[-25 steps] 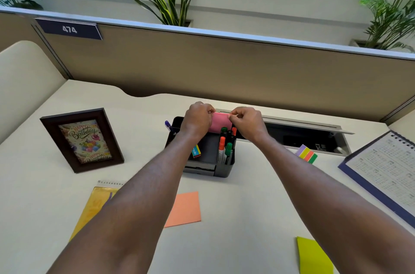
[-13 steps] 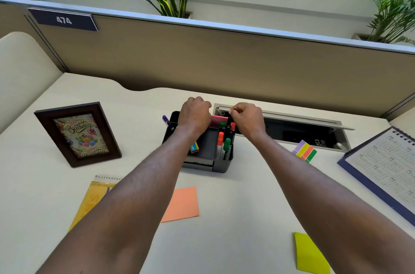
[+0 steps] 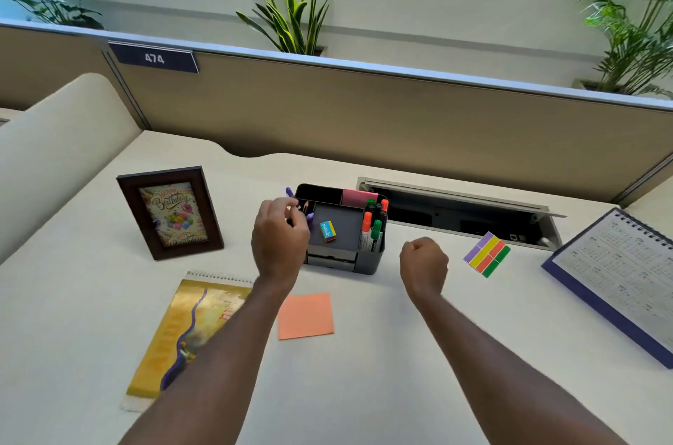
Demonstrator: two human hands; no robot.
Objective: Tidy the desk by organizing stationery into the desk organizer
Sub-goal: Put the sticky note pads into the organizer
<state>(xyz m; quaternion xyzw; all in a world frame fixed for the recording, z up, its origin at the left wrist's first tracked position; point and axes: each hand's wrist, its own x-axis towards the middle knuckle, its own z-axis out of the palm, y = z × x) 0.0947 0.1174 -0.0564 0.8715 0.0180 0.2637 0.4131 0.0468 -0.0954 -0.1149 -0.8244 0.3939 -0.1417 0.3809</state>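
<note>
The pink sticky pad (image 3: 358,197) stands upright to fit the desk organizer's (image 3: 371,260) narrow rear compartment near the table's (image 3: 364,379) far edge, while the left hand (image 3: 280,237) curls beside it, grip unclear, and the right hand (image 3: 424,258) is fisted, seemingly empty.

The organizer (image 3: 371,260) looks like matt dark-grey plastic. Left of it, the frame (image 3: 160,178) is dark, polished wood. In front of the organizer lie a matt orange paper note (image 3: 306,315) and a notepad (image 3: 189,317) with a glossy gold cover. The desk (image 3: 400,353) is smooth, matt cream.
</note>
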